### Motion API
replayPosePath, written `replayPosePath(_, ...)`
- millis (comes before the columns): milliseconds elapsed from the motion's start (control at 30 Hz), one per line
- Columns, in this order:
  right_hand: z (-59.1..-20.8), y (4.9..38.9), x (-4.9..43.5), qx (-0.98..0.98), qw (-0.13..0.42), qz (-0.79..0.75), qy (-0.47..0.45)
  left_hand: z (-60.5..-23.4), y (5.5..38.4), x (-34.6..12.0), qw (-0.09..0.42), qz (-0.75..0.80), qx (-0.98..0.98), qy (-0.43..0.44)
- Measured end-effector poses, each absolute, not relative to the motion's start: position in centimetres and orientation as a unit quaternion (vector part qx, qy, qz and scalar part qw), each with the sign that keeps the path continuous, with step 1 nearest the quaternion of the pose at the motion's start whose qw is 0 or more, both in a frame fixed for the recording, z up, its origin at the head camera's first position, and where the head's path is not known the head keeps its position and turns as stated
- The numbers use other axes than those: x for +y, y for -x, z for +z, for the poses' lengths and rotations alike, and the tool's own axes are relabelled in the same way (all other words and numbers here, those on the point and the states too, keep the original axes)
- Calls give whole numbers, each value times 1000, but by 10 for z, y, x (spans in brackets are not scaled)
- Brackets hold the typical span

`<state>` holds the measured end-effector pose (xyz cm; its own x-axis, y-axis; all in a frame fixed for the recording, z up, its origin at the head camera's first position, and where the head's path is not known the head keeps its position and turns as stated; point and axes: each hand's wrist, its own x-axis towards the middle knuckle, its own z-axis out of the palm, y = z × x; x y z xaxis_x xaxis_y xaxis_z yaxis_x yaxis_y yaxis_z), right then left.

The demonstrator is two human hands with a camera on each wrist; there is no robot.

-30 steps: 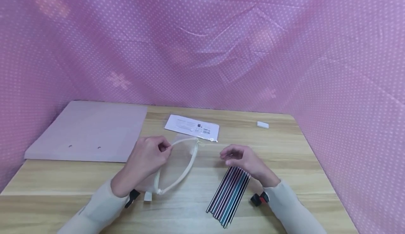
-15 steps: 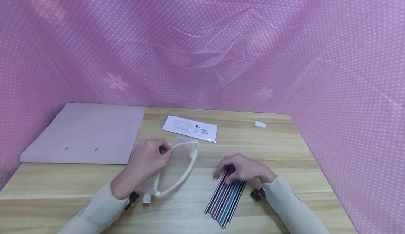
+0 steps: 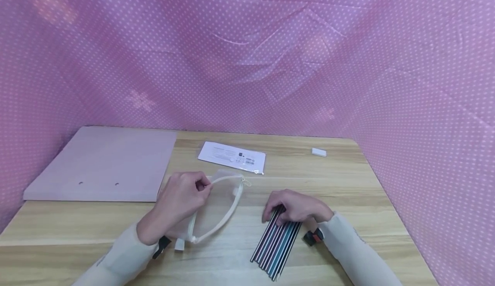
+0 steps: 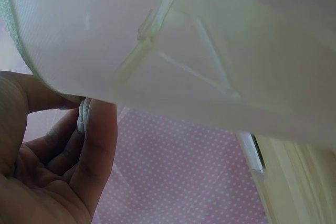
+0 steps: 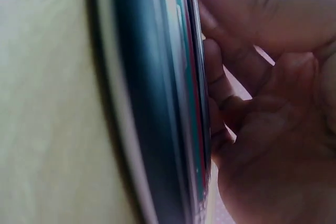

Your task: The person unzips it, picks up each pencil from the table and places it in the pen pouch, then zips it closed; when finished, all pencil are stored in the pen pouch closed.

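My left hand (image 3: 184, 198) pinches the far-left edge of a translucent pouch (image 3: 221, 204) with a cream zip. The pouch's mouth gapes toward the right. In the left wrist view, thumb and fingers grip the pouch's edge, and its sheer side (image 4: 157, 72) spans the upper part. On the table to the right lies a flat row of several striped pencils (image 3: 276, 245), dark, purple and teal. My right hand (image 3: 295, 206) bends over their far ends, fingers and thumb curled onto them. The right wrist view has the pencils (image 5: 152, 98) large and blurred beside the fingers, whose exact hold is partly hidden.
A white printed packet (image 3: 233, 156) lies behind the pouch. Farther right, near the back edge, is a small white block (image 3: 319, 152). A pale board (image 3: 104, 163) with two small holes covers the table's back left. Pink dotted cloth (image 3: 247, 53) hangs around the wooden table (image 3: 340, 182).
My right hand has come down from above the pencils onto their far ends, and its fingers have curled in. The left hand still holds the pouch in nearly the same place.
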<state>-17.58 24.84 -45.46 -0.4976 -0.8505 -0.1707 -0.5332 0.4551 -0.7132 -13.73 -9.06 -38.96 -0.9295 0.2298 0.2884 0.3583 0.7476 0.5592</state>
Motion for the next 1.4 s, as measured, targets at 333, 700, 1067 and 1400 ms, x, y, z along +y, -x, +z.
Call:
replayPosePath(333, -458, 181, 247, 793, 264, -315, 449, -393, 141, -90, 97, -317, -929, 165)
replayPosePath(700, -454, 179, 241, 803, 264, -315, 432, -392, 142, -94, 121, -312, -926, 174)
replayPosePath(1067, -461, 173, 246, 809, 250, -302, 439, -396, 142, -92, 117, -326, -922, 173)
replayPosePath(1400, -445, 176, 249, 799, 190, -353, 449, -391, 141, -96, 133, -316, -925, 164)
